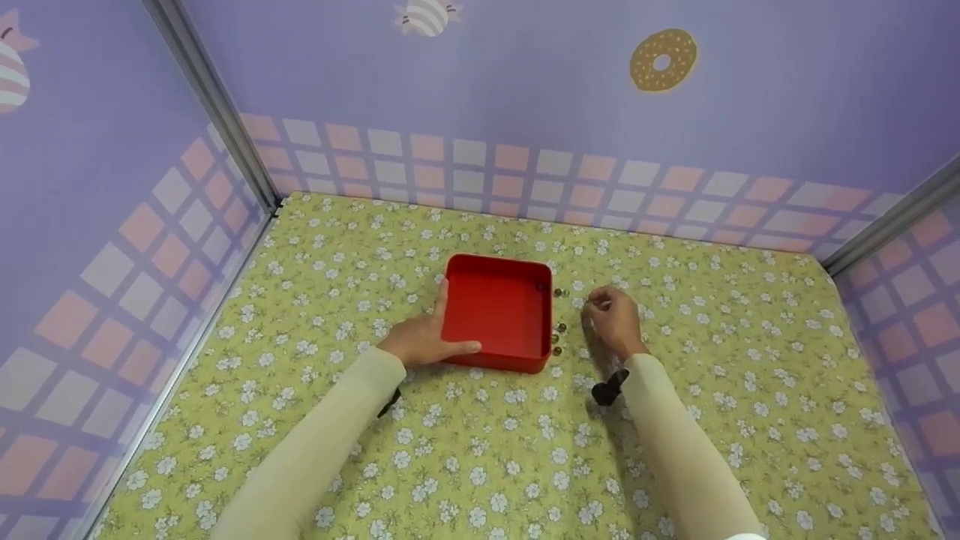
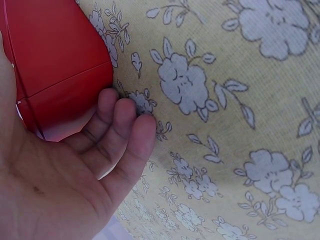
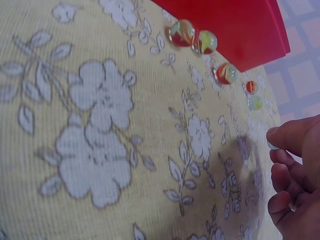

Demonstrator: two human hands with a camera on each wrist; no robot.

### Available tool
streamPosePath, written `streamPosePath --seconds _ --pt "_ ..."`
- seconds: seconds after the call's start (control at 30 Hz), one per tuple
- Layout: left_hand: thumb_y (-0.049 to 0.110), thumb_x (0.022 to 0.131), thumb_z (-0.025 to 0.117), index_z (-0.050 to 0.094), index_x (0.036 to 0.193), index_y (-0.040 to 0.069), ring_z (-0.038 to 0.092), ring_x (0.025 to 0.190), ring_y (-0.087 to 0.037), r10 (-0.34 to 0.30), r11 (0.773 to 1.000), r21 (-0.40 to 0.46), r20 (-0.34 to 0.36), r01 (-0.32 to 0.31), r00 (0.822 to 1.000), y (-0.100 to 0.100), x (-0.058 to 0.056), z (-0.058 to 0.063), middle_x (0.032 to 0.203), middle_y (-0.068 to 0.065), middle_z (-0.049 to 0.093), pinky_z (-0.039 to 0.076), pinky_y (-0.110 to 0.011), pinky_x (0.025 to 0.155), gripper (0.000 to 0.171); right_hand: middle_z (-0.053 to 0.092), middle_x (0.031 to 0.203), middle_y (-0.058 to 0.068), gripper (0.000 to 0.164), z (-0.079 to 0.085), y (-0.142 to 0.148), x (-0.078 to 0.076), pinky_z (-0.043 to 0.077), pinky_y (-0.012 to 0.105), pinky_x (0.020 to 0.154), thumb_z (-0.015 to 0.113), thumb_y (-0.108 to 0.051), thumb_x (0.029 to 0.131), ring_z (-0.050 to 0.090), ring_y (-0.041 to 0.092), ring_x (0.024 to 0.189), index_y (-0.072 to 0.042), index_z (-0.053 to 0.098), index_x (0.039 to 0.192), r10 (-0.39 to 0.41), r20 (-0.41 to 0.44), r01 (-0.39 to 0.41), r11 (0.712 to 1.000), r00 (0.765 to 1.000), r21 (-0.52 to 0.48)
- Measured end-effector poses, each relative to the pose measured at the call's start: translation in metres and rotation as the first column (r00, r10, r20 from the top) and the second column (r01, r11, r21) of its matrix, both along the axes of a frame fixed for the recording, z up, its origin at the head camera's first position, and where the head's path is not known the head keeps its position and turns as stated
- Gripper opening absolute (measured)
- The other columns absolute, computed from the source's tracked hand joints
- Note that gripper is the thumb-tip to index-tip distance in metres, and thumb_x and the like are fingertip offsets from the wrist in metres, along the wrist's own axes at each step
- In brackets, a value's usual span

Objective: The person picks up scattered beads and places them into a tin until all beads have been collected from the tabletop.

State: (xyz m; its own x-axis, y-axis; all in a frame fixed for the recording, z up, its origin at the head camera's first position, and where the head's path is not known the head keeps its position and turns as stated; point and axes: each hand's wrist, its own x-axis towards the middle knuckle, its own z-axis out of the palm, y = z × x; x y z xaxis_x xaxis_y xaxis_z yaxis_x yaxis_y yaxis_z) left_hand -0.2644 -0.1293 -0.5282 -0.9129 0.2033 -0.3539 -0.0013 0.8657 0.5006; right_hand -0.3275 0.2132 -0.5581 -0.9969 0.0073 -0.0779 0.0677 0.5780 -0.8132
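Note:
A shallow red box (image 1: 495, 307) lies on the patterned cloth, its open side up. My left hand (image 1: 424, 337) rests against its near left corner, thumb along the near rim and fingers along the left side. In the left wrist view, the loosely bent fingers (image 2: 135, 135) lie beside the red wall. To the right of the box, my right hand (image 1: 613, 319) pinches a small glass marble (image 3: 272, 146) between thumb and forefinger, mostly hidden by them. Several swirled marbles (image 3: 226, 73) lie along the right side of the box. One marble (image 1: 540, 286) is inside, near its right wall.
Yellow cloth with white flowers (image 1: 420, 450) covers the table. A purple wall (image 1: 525, 90) with printed squares rises behind it, with side walls at left (image 1: 97, 262) and right (image 1: 915, 300). Metal posts (image 1: 217, 97) stand at the corners.

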Motion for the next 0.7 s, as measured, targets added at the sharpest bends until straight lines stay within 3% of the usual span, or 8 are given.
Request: streamPosePath --seconds 0.2,0.43,0.7 --pt "0.08 0.072 0.06 -0.027 0.15 0.027 0.065 0.079 -0.021 -0.014 1.0 0.009 0.003 0.014 1.0 0.003 0.0 0.0 0.118 -0.012 0.067 0.051 -0.036 0.071 0.128 0.063 0.11 0.012 0.022 0.006 -0.003 0.004 0.046 0.037 0.082 0.059 -0.016 0.096 0.055 0.024 0.096 -0.004 0.064 0.114 0.015 -0.032 -0.016 1.0 0.999 -0.007" --pt "0.079 0.073 0.059 -0.03 0.148 0.029 0.064 0.068 -0.021 -0.022 1.0 0.018 0.01 0.021 1.0 0.003 -0.002 0.002 0.095 -0.008 0.069 0.047 -0.034 0.062 0.127 0.063 0.109 0.009 0.025 0.019 -0.011 0.003 0.047 0.033 0.071 0.057 -0.02 0.098 0.054 0.021 0.086 -0.005 0.064 0.117 0.01 -0.074 -0.012 1.0 0.997 -0.017" --pt "0.081 0.072 0.058 -0.028 0.15 0.028 0.065 0.078 -0.022 -0.008 1.0 0.004 0.006 0.008 1.0 0.0 -0.003 0.001 0.123 -0.013 0.065 0.052 -0.038 0.075 0.127 0.066 0.105 0.009 0.022 0.032 -0.023 0.003 0.047 0.032 0.072 0.058 -0.019 0.097 0.056 0.02 0.086 -0.007 0.068 0.112 0.056 -0.196 -0.049 0.998 0.979 0.036"
